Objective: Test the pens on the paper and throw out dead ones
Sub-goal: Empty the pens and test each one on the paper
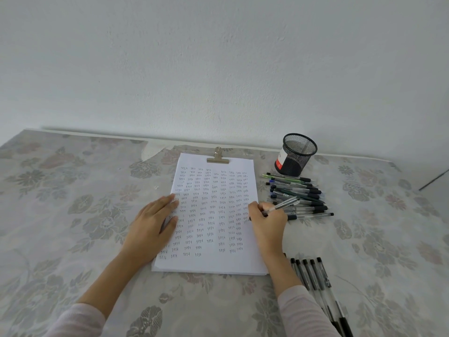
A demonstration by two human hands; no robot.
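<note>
Looks down at a sheet of paper (pixel 213 215) held by a bulldog clip (pixel 218 157) on a floral tablecloth (pixel 73 190), the page filled with rows of small handwritten test words. Presses the left hand (pixel 153 224) flat on the paper's left edge, fingers straight, pinning the sheet. Grips a clear-barrelled pen (pixel 281 206) in the right hand (pixel 267 220), fingers curled round it in a writing hold. Sets the tip at the paper's right margin, about midway down the sheet, beside the last column of words. Slants the pen's long axis up and away to the right, back end above a loose pile of pens (pixel 301 190) just right of the paper. Cannot tell whether the tip leaves a fresh mark: too small. Probably mid-test, verdict on this pen to come. Nearer, beside the right forearm: a neat row of black-capped pens (pixel 313 273). Beyond the pile, by the wall: an upright black mesh pen cup (pixel 295 154). No bin in view for dead pens
</note>
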